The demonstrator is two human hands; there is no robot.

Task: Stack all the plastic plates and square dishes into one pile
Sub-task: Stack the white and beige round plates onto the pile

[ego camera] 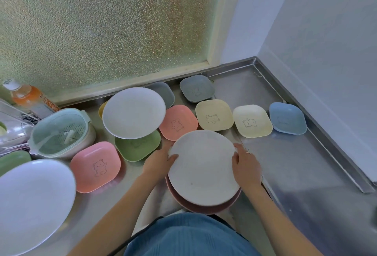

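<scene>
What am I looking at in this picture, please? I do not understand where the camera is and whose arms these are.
There is no machine here. One camera sits on a person's head and looks down at their own arms. The left hand and right hand hold a white round plate by its edges, over a dark pink plate on a metal counter. Around it lie two more white plates and many small square dishes: pink, green, yellow, blue, grey. A strainer bowl and a bottle stand at the left.

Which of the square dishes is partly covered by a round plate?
The green square dish: the white round plate overlaps its far edge. Both pink dishes, the cream pair and the blue one lie uncovered.
</scene>
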